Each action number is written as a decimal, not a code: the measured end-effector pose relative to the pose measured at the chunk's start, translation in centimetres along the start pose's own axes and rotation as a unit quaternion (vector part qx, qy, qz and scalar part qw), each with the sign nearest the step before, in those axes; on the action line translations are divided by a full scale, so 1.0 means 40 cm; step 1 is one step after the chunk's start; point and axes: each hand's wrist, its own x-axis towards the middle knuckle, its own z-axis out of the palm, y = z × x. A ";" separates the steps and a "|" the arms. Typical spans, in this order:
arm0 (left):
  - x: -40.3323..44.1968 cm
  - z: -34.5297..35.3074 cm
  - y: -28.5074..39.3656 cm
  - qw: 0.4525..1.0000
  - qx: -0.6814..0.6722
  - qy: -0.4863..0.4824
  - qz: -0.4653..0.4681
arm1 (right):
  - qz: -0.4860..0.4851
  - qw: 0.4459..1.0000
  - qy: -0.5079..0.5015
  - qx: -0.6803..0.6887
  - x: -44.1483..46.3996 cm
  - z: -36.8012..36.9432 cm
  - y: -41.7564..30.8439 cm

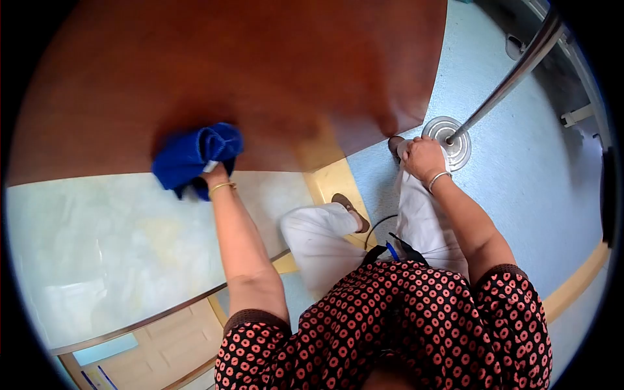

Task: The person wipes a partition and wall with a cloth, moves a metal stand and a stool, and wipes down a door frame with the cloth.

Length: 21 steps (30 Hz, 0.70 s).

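Note:
My left hand (216,175) is closed on a bunched blue cloth (201,153), which hides most of its fingers. The cloth lies against the lower edge of a shiny reddish-brown wooden surface (260,71), just above a pale marbled surface (130,247). A gold-coloured bangle circles that wrist. On my right knee, over white trousers (416,208), rests my right hand (424,159), fingers lying over the knee and nothing held. A silver bangle is on this wrist.
A metal pole (504,88) rises from a round ridged base (458,146) close to my right hand. Pale blue floor (539,169) spreads right. A yellow edge (325,182) borders the wooden surface. At lower left is a beige panelled piece (172,344). A dark cable (372,231) runs near my foot.

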 end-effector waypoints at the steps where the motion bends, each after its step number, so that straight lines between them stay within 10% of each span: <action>1: -0.029 0.020 -0.024 1.000 -0.008 -0.009 -0.024 | 0.005 1.000 0.000 -0.003 0.002 0.001 0.002; 13: -0.245 0.132 -0.081 0.989 -0.071 -0.012 -0.133 | -0.011 1.000 0.021 -0.011 0.008 0.010 -0.001; 21: 0.229 -0.186 0.349 0.859 0.111 0.046 0.497 | -0.021 1.000 -0.002 -0.011 0.009 -0.015 -0.009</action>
